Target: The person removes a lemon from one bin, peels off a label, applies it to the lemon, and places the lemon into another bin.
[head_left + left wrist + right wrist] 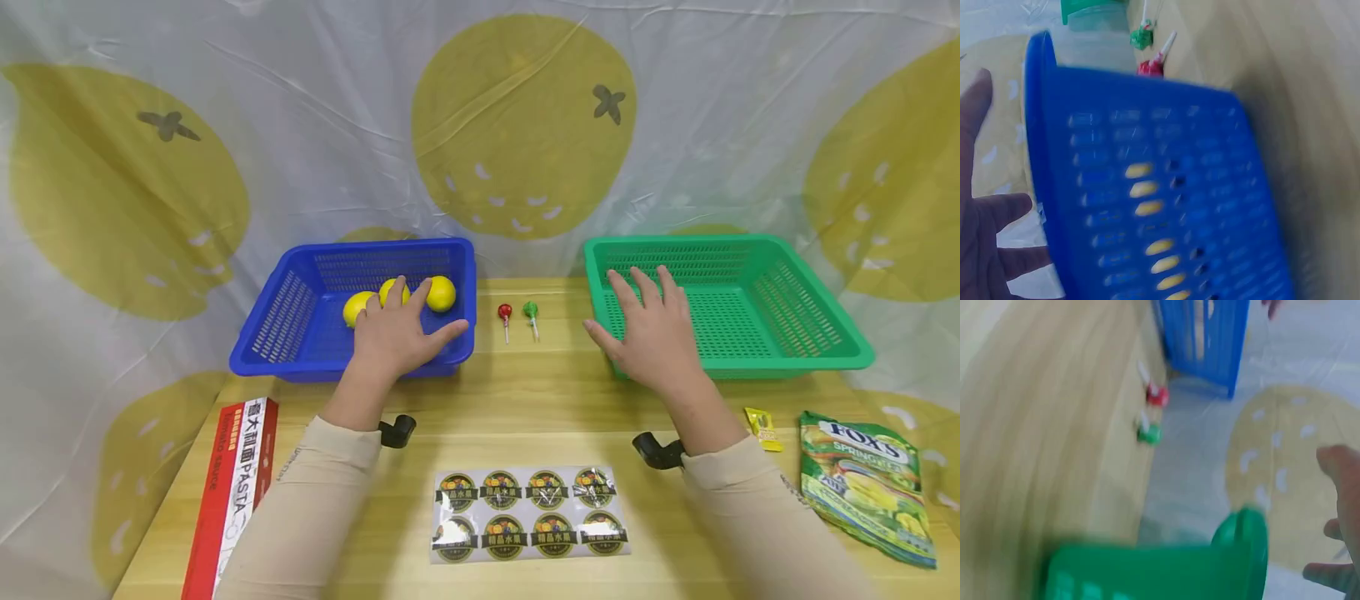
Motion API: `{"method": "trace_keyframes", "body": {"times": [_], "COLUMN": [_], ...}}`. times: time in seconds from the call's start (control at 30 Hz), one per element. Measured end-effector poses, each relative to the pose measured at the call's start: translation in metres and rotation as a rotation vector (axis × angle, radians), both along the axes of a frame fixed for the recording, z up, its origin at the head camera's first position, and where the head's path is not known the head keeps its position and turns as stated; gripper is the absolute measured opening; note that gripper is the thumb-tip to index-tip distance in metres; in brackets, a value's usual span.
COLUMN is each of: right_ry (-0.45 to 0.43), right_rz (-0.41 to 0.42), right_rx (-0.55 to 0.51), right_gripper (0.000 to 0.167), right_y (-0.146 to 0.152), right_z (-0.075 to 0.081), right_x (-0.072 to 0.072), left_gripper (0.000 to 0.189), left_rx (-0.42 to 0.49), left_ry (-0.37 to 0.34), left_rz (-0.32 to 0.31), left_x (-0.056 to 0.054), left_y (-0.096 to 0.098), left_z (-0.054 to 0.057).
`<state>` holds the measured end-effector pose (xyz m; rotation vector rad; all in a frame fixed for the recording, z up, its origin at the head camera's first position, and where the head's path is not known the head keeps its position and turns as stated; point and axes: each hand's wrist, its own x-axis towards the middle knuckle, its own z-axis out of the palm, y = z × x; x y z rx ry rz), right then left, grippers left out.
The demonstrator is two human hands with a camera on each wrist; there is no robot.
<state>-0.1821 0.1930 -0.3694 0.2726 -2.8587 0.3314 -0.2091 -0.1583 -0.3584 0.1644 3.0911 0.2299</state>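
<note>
My left hand [396, 335] is over the near side of the blue basket [281, 367], fingers spread and nothing in its grasp. Three yellow lemons, one of them the right-hand lemon [441, 294], lie inside that basket, partly behind the fingers. Over the near left part of the green basket [795, 363] is my right hand [654, 337], its fingers apart and holding nothing. No objects show inside the green basket. Between the baskets lie a red lollipop [505, 312] and a green lollipop [531, 310]. The left wrist view shows the blue basket's slotted wall [1147, 144] beside the fingers.
A red pasta box [228, 492] lies at the left. A sheet of round stickers [528, 515] is at the front middle. At the right are a small yellow packet [762, 428] and a green soup packet [866, 487]. A lemon-print curtain [337, 125] hangs behind.
</note>
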Motion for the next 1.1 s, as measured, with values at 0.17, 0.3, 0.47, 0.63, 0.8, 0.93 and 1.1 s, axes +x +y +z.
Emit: {"method": "trace_keyframes", "body": {"times": [0.17, 0.3, 0.47, 0.63, 0.8, 0.93, 1.1], "right_ry": [0.149, 0.11, -0.012, -0.139, -0.322, -0.413, -0.464], "right_rz": [0.097, 0.161, 0.203, 0.224, 0.239, 0.24, 0.213], "right_rx": [-0.014, -0.076, -0.179, -0.258, -0.357, -0.43, -0.476], "right_gripper": [0.069, 0.066, 0.064, 0.065, 0.071, 0.074, 0.073], "right_y": [-0.03, -0.057, -0.088, -0.118, -0.146, -0.16, -0.167], "right_z": [-0.007, -0.011, -0.013, -0.016, -0.023, -0.031, -0.035], "right_x": [0.012, 0.018, 0.016, 0.005, -0.007, -0.014, -0.017], "left_gripper": [0.089, 0.087, 0.086, 0.081, 0.071, 0.062, 0.058], "left_rx": [0.007, 0.032, 0.084, 0.219, 0.339, 0.396, 0.503], "left_ry": [-0.073, -0.137, -0.195, -0.265, -0.367, -0.464, -0.561], "left_rz": [-0.052, -0.105, -0.165, -0.199, -0.154, -0.098, -0.011], "left_x": [-0.01, -0.021, -0.05, -0.085, -0.111, -0.123, -0.131], "left_y": [-0.003, -0.003, -0.004, -0.008, -0.014, -0.017, -0.014], "left_z": [0.015, 0.028, 0.04, 0.043, 0.038, 0.032, 0.025]}}
